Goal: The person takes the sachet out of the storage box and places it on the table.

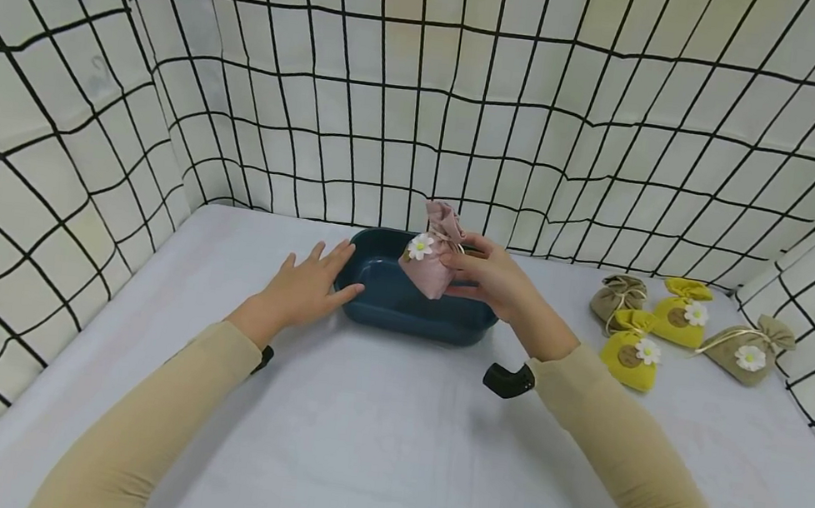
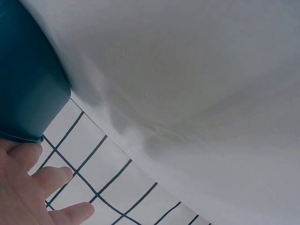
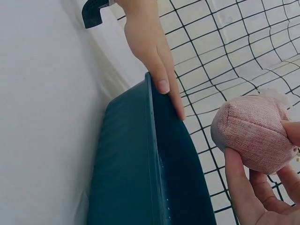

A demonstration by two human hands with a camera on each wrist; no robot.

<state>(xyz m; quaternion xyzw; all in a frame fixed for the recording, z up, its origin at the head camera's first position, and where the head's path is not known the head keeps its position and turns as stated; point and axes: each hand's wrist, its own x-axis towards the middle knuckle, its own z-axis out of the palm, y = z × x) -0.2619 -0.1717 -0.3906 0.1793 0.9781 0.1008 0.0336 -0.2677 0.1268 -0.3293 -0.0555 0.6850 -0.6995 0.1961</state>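
**Pink pouch held over blue tray: items on white table, near to far**

1. Sleeves. Two beige sleeves enter from the near edge of the head view, each with a black wrist-worn device at the cuff.

2. Table [image 1: 385, 453]. White cloth-covered surface; bears all items listed below.

3. Left hand [image 1: 306, 284]. Fingers straight and spread, holding nothing. Fingertips rest against the left end of the tray rim; the right wrist view shows the thumb lying along the rim edge.

4. Right hand [image 1: 495, 277]. Fingers and thumb curled round the pink pouch, gripping it from the right side and underneath. Positioned above the right half of the tray.

5. Blue tray [image 1: 401, 308]. Dark teal, rectangular with rounded corners, shallow walls. Stands on the table at centre, between the two hands. Contents cannot be made out from these views.

6. Pink pouch [image 1: 431, 261]. Small fabric sachet, gathered and tied at the neck, white daisy on its front. Held upright in the air over the tray, clear of its floor; rounded bottom visible in the right wrist view.

7. Yellow pouches [image 1: 631, 348]. Two, each with daisy and round label, lying on the table well to the right of the tray.

8. Tan pouches [image 1: 743, 353]. Two, same pattern, lying among the yellow ones, one at the far right.

9. Grid walls [image 1: 424, 105]. Cream panels with black wire grid, enclosing the table at left, back and right.
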